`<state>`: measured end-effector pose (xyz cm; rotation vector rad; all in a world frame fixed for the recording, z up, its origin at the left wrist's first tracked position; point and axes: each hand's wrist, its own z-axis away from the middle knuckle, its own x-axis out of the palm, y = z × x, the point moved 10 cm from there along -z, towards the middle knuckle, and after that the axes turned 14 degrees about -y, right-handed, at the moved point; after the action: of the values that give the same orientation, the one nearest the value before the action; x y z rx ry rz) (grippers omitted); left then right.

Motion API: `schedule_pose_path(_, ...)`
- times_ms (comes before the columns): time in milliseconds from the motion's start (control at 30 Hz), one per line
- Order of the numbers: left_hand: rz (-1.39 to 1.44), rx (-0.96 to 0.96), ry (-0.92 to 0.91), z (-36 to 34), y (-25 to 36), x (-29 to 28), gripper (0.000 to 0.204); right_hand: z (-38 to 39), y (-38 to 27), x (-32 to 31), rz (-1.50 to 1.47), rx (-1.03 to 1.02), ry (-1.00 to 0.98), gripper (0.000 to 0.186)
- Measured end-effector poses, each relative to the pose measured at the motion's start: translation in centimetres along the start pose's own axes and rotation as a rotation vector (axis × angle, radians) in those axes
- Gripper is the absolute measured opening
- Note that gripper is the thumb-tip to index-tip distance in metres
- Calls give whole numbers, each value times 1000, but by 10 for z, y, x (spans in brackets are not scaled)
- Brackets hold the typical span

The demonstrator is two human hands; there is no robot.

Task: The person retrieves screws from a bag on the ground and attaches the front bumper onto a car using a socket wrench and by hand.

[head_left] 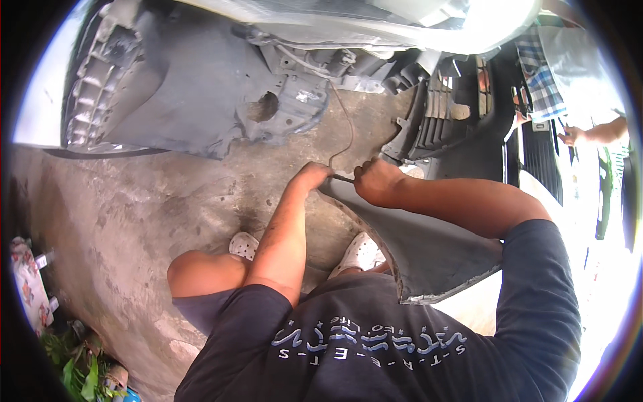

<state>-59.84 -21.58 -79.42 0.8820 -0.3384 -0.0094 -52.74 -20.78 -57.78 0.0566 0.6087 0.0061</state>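
Observation:
Both of my hands are closed near each other above the tip of a dark grey car bumper [435, 241]. A short, thin, dark piece like a rod or cable end [343, 178] spans the gap between them. My left hand [312, 176] pinches its left end, and my right hand [379, 182] is wrapped round its right end. Down from the car's front a thin brown wire [350, 120] curves to the fingers of my left hand. Whether the wire joins the dark piece is hidden by my fingers.
Ahead hangs the car's underside with a grey wheel-arch liner [181, 87]. A black slatted grille [439, 117] belongs to the bumper at right. Another person's hand [573, 136] shows at far right. Green plants [84, 375] stand at lower left. The floor [134, 221] is stained concrete.

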Motion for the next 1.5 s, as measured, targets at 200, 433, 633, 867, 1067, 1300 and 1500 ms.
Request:
schedule_pose_path(200,-88,-58,40,-4,-4,-2,32,6,-1,-1,17,-23,27,21)
schedule_pose_path(433,-35,-54,58,-6,-8,-2,28,5,-7,1,117,-37,55,25)
schedule_pose_path(633,-35,-48,47,-7,-15,-7,28,-8,-21,0,34,-35,-23,30)
schedule_pose_path(867,5,-41,62,-4,-6,-5,30,-19,27,47,-1244,341,-177,37)
schedule_pose_path(1067,11,-42,66,-4,-15,-9,34,-43,29,68,-674,298,-205,27)
schedule_pose_path(1300,9,-40,57,-3,-11,-7,35,-40,29,101,-1709,395,-295,32)
schedule_pose_path(1500,500,1,119,11,-8,-15,45,-19,21,12,-604,126,0,36)
